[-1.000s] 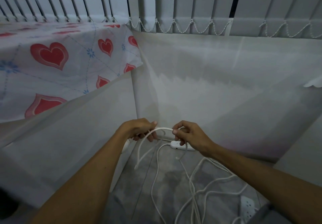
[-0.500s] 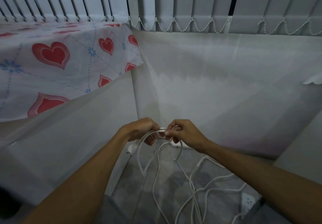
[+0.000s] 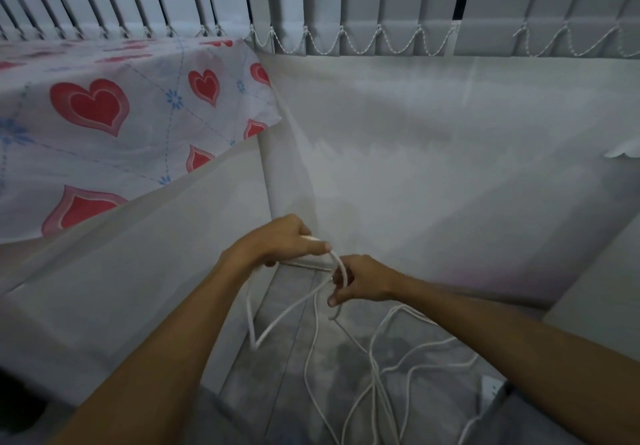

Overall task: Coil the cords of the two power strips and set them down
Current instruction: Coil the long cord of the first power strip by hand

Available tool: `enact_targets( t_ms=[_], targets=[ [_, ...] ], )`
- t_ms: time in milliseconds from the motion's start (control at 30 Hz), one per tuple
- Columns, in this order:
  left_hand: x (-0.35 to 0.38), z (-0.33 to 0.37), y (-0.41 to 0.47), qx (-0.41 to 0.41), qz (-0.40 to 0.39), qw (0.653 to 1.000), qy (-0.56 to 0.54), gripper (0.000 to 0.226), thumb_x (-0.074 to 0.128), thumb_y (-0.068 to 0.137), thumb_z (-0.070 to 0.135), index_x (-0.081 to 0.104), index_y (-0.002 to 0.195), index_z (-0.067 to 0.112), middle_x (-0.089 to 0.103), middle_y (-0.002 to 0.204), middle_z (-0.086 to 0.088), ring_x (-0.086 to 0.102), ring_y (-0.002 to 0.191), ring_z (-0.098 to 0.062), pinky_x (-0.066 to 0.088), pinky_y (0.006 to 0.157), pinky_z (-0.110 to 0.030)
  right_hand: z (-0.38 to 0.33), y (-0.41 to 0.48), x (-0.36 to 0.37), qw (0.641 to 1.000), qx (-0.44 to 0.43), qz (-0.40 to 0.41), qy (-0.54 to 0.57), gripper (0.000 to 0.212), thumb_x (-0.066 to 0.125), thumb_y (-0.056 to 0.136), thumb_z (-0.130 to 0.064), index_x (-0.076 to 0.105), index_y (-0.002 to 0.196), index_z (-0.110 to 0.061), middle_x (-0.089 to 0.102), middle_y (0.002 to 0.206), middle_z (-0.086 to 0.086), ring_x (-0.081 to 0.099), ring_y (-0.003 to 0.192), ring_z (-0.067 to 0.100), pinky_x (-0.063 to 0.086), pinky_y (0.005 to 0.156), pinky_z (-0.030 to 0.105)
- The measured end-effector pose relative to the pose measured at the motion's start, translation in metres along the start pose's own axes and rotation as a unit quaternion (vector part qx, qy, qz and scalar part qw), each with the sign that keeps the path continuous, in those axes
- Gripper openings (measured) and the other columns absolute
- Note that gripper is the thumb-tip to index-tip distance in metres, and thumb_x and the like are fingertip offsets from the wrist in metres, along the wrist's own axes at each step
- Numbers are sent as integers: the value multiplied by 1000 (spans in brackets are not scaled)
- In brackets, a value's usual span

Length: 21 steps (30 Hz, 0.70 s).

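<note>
Cord (image 3: 280, 322) looked light, limp and springy, best taken near the power strip (image 3: 304, 263), where fingers of the left hand (image 3: 277, 240) and right hand (image 3: 362, 283) curled round it.

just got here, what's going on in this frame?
A person is coiling a white cord by hand. The left hand grips one part of it and the right hand curls round the cord right beside it, forming a loop. Most of the cord lies in loose tangles on the floor. A power strip sits at the lower right, untouched. The coiling looks barely begun.
</note>
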<state>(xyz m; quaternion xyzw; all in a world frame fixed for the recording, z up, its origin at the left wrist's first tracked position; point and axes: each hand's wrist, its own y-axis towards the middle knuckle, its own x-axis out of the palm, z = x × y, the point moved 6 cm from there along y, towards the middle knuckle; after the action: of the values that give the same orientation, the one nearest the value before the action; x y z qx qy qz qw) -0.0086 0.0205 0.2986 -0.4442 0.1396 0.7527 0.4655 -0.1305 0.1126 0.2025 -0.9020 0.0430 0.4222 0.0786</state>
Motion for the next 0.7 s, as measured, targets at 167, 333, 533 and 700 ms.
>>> enact_targets(
  t_ms=[167,333,533,700],
  targets=[
    [-23,23,-15,92,87,990,-61,42,77,74,54,63,60,17,43,44,9,39,40,-7,31,45,-24,26,-2,35,995,2,-100,-9,21,72,84,-41,71,98,-25,72,98,-3,65,91,10,52,87,33],
    [-48,37,-31,142,177,960,-163,55,76,73,52,67,74,-2,43,51,-2,37,43,-8,30,45,-24,16,3,31,996,2,-87,-1,36,58,93,-50,65,123,-32,66,124,-8,60,111,7,45,98,23],
    [-75,55,-56,214,259,883,-326,64,74,80,44,53,81,-16,29,53,-3,25,39,-11,25,39,-20,35,-5,62,978,30,-190,-81,42,55,96,-46,63,129,-22,62,132,4,54,124,19,38,106,27],
    [-96,42,-73,188,346,794,-463,29,72,85,37,59,75,13,32,49,7,25,40,-9,24,36,-21,62,-16,81,964,50,-258,-45,27,69,90,-18,72,114,-7,73,108,11,64,96,14,46,87,25]
  ],
)
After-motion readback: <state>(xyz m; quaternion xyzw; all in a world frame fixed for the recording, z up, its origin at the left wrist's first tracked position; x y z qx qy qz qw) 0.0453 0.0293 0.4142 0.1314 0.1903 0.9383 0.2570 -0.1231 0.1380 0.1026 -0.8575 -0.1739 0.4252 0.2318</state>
